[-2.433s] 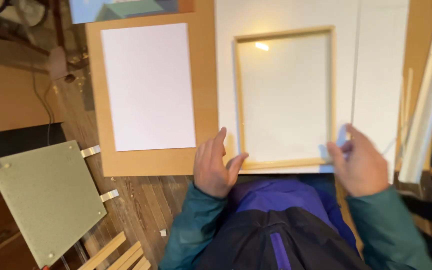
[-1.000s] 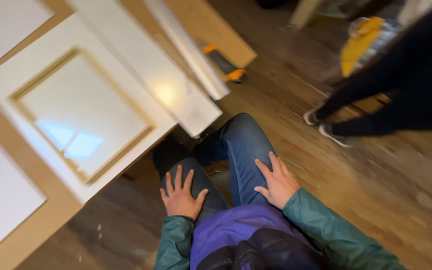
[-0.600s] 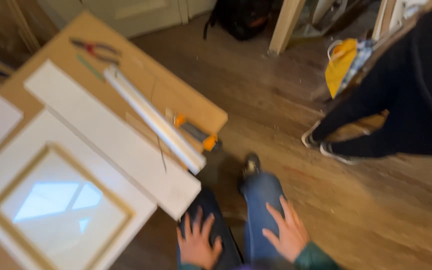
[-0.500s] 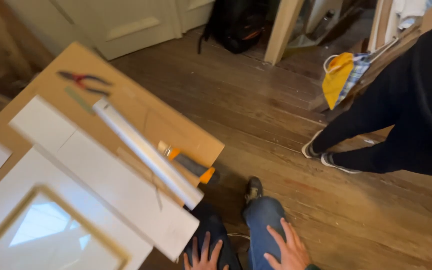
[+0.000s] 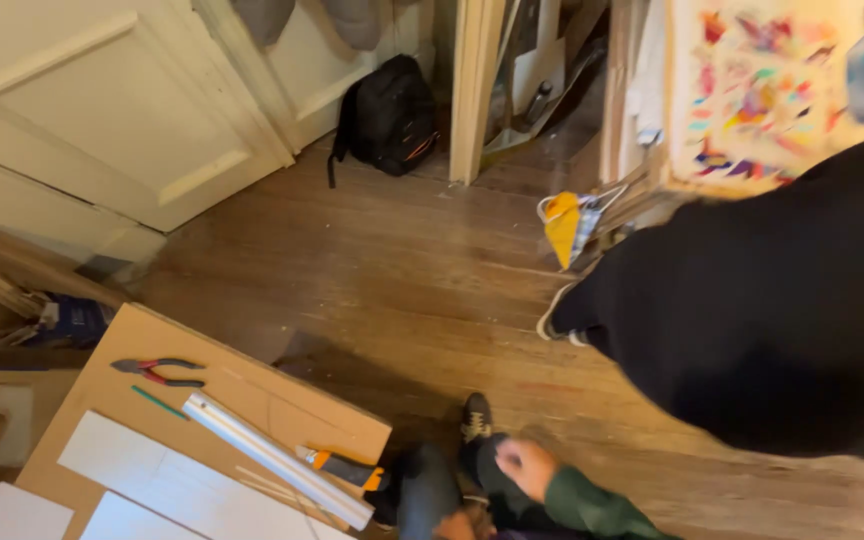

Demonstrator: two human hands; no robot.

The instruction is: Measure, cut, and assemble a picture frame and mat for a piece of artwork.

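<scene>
Leftmost, pliers (image 5: 157,371) lie near the board's (image 5: 252,395) far corner, a metal straightedge (image 5: 277,460) and orange knife (image 5: 344,468) toward its right edge. Left hand (image 5: 455,524) barely shows; cannot tell its state. Right hand (image 5: 524,468) rests loosely curled, empty, on the knee (image 5: 492,485); best reach leftward steadily, clear of the bystander's leg (image 5: 752,320).

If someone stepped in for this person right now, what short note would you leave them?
Right hand: on the knee, holding nothing; blurred.
Left hand: barely shows at the bottom edge; grip unclear.
Nearest: orange knife, metal ruler and white sheets on the brown board; pliers and green pencil at its far end.
No tool in hand.
A person in black stands to the right.
</scene>
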